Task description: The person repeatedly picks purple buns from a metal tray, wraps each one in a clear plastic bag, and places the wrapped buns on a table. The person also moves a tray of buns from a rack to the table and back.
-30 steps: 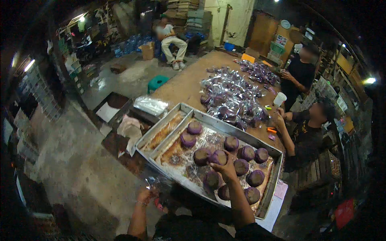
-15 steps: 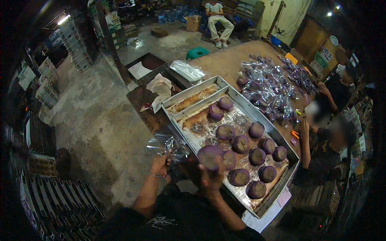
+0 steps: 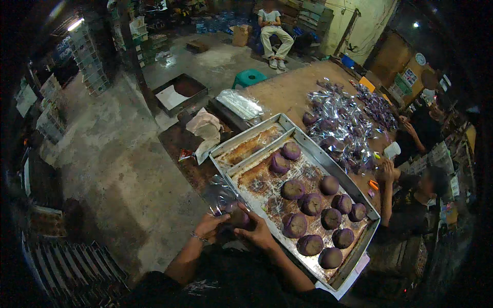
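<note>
Just left of the metal tray [image 3: 334, 167], I hold a round purple bun [image 3: 238, 217] between my hands at a clear plastic bag [image 3: 220, 194]. My left hand [image 3: 208, 226] is closed on the bag, with its thumb toward the bun. The fingers of my right hand [image 3: 257, 231] curl round the bun's right side. How far the bun sits inside the bag I cannot tell. Several more purple buns with brownish tops, such as this one [image 3: 293, 189], lie spread over the tray, which a metal divider [image 3: 262, 151] splits.
Bagged buns [image 3: 339, 123] are heaped on the table [image 3: 287, 87] beyond the tray. Stacked clear bags [image 3: 239, 104] and a cloth [image 3: 204, 128] lie at its far left. Two people work at right; another sits at the back. A green stool [image 3: 249, 78] stands behind the table.
My right hand has brought the bun left from over the tray to the bag in my left hand. The view has shifted slightly.
</note>
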`<state>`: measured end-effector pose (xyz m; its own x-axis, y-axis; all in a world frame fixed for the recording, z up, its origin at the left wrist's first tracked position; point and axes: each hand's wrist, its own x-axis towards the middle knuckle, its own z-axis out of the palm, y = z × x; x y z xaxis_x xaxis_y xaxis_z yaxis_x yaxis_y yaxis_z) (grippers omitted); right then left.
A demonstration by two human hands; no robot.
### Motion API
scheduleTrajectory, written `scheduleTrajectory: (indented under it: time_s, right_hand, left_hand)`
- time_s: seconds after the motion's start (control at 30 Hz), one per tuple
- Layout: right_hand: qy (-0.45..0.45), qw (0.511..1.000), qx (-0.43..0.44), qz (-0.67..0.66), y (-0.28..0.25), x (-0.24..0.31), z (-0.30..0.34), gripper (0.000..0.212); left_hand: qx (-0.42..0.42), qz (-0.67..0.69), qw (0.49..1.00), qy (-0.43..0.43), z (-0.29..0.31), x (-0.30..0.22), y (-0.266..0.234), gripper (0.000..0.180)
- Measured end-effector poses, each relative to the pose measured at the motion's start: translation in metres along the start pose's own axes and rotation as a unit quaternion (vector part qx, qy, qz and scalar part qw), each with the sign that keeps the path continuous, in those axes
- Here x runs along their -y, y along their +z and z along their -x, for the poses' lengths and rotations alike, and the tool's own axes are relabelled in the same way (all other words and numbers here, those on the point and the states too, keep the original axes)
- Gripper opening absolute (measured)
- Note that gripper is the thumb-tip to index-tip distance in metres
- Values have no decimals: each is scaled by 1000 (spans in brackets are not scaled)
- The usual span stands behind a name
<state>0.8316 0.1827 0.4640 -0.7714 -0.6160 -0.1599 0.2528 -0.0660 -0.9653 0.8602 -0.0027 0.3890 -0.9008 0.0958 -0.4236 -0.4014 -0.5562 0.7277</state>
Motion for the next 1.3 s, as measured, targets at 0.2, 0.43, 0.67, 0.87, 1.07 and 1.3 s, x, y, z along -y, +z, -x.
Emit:
scheduleTrajectory:
  time_s: [0.2, 0.43, 0.67, 0.87, 1.07, 1.3]
  right_hand:
    - [-84, 994, -23, 64, 25, 20, -28, 57]
    - [-76, 899, -50, 429, -30, 137, -7, 30]
    - [-157, 938, -282, -124, -130, 123, -44, 60]
    - [-11, 784, -341, 518, -223, 32, -68, 92]
    - [46, 744, -228, 626, -183, 4, -43, 97]
    - [-75, 742, -347, 570, -172, 17, -24, 76]
  left_hand:
    - [67, 67, 995, 27, -11, -6, 9, 44]
    - [102, -172, 975, -97, -31, 37, -25, 34]
    - [-217, -422, 880, -15, -64, 61, -53, 18]
    - [-213, -319, 923, -17, -62, 68, -66, 18]
    - [-234, -85, 966, 73, -52, 78, -55, 15]
    - [-194, 87, 976, -50, -66, 54, -28, 12]
